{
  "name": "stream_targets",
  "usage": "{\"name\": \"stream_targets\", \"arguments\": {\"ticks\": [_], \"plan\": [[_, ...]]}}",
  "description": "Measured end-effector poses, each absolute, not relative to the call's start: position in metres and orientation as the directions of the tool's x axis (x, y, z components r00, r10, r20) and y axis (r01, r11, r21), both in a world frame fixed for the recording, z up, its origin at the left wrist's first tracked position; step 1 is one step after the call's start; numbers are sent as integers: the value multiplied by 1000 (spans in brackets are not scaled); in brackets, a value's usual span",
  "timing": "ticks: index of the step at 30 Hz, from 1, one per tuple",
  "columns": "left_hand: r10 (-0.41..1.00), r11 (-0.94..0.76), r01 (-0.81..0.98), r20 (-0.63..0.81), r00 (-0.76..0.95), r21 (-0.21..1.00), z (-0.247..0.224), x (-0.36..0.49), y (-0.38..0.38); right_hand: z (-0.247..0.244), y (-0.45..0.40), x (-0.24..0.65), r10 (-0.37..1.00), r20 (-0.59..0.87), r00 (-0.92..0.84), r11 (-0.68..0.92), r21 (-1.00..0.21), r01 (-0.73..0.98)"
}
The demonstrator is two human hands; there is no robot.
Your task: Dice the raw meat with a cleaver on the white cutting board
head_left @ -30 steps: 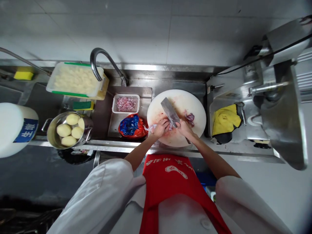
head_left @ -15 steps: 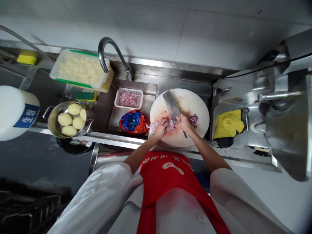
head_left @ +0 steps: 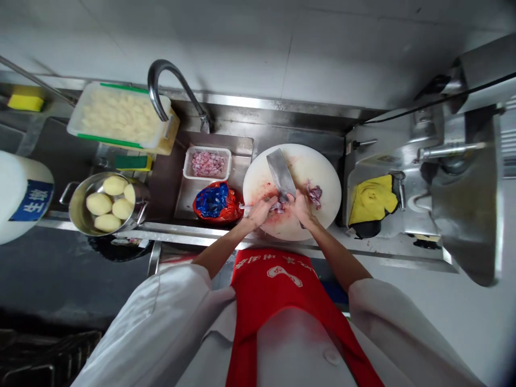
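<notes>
My right hand (head_left: pixel 300 208) is wrapped round a cleaver (head_left: pixel 280 171), whose broad blade points away from me over the round white cutting board (head_left: pixel 324 215). Close to its left, my left hand (head_left: pixel 261 211) has its fingers bent down on a pale pinkish piece of raw meat (head_left: pixel 278 207), which the fingers partly cover. Reddish smears mark the board around both hands. A small heap of dark red scraps (head_left: pixel 314 193) lies on the board to the right of my right hand.
Left of the board, a sink holds a white basket (head_left: pixel 207 163) of chopped pink meat and a red-and-blue plastic bag (head_left: pixel 220 203). A faucet (head_left: pixel 177 80) arches above. Farther left stand a pot (head_left: pixel 80 215) of peeled potatoes and a lidded tub (head_left: pixel 121 115). A yellow cloth (head_left: pixel 373 199) lies right.
The view has shifted slightly, so the surroundings sit a little farther left. The cleaver and both hands stay together over the meat, with only a small change in the hands' pose.
</notes>
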State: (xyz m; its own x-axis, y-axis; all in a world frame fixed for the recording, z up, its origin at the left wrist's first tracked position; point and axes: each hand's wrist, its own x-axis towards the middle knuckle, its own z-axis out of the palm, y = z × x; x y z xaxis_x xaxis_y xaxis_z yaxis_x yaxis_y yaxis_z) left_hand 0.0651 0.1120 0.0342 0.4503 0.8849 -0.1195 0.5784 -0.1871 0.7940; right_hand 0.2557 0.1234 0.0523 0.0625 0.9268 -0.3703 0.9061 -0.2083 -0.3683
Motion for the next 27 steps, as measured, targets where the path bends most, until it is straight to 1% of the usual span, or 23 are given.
{"name": "stream_targets", "arguments": {"ticks": [3, 5, 7, 9, 11, 12, 14, 17, 18, 19, 21, 22, 24, 26, 27], "plan": [[870, -254, 581, -80, 487, 774, 37, 63, 105, 52, 119, 254, 919, -382, 92, -239, -359, 902], [890, -257, 576, -42, 454, 776, 41, 59, 98, 52, 116, 253, 912, -394, 117, -266, -349, 899], [937, -218, 601, -8, 350, 769, 52, 42, 89, 52, 115, 251, 915, -384, 124, -272, -360, 892], [986, -133, 646, 33, 165, 752, 72, 12, 82, 52, 115, 250, 921, -373, 116, -266, -382, 885], [995, -66, 666, 95, -7, 743, 98, -28, 78, 53, 116, 253, 924, -371, 89, -247, -404, 881], [991, -57, 669, 123, -51, 741, 111, -48, 76, 54, 117, 258, 926, -368, 79, -237, -407, 882], [982, -65, 691, 171, -86, 720, 133, -83, 73, 58, 121, 273, 930, -358, 83, -228, -388, 893], [959, -48, 757, 243, -149, 652, 152, -108, 70, 70, 130, 305, 922, -340, 184, -295, -311, 903], [948, -31, 763, 261, -182, 646, 156, -107, 71, 75, 132, 314, 916, -329, 229, -329, -290, 899], [939, -20, 750, 270, -212, 661, 159, -103, 74, 80, 132, 320, 912, -311, 267, -355, -277, 893], [929, -41, 665, 274, -250, 745, 166, -84, 85, 91, 127, 322, 916, -276, 291, -367, -283, 886], [925, -75, 604, 282, -256, 794, 169, -72, 93, 95, 121, 317, 924, -274, 266, -345, -301, 889], [912, -173, 477, 323, -254, 862, 175, -43, 111, 99, 104, 302, 936, -314, 156, -267, -348, 899], [896, -260, 381, 369, -246, 887, 174, -13, 125, 98, 86, 287, 923, -380, 55, -210, -379, 901], [897, -281, 348, 373, -235, 894, 168, 1, 129, 96, 78, 284, 912, -409, 36, -208, -384, 900]]}}
